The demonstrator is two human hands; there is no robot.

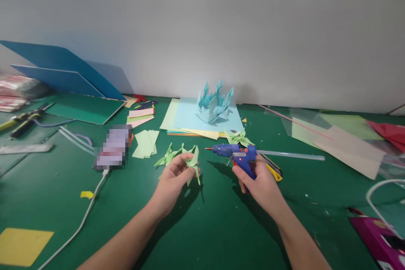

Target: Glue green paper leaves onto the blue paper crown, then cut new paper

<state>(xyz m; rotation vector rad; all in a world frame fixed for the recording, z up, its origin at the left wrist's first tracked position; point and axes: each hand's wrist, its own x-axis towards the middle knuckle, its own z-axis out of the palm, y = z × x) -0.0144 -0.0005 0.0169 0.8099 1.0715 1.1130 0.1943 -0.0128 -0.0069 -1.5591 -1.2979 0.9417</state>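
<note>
My left hand (172, 179) pinches a light green folded paper piece (192, 161), held just above the green table (202, 228). A second green folded piece (166, 157) lies right behind it. My right hand (260, 183) grips the handle of a blue hot glue gun (236, 152). Its nozzle points left toward the held paper, and a clear glue stick (291, 155) juts out of its back. A third green folded piece (238, 137) rests behind the gun. Farther back stands a light blue spiky paper model (214, 100) on a pale blue sheet (190, 118).
Stacked coloured papers (145, 143) and pink slips (141, 114) lie at centre left. Blue boards (63, 71) lean at the far left, with pliers (23, 120) nearby. A white cable (85, 215), a yellow sheet (22, 245), clear film (341, 139) and a magenta box (379, 240) surround the work spot.
</note>
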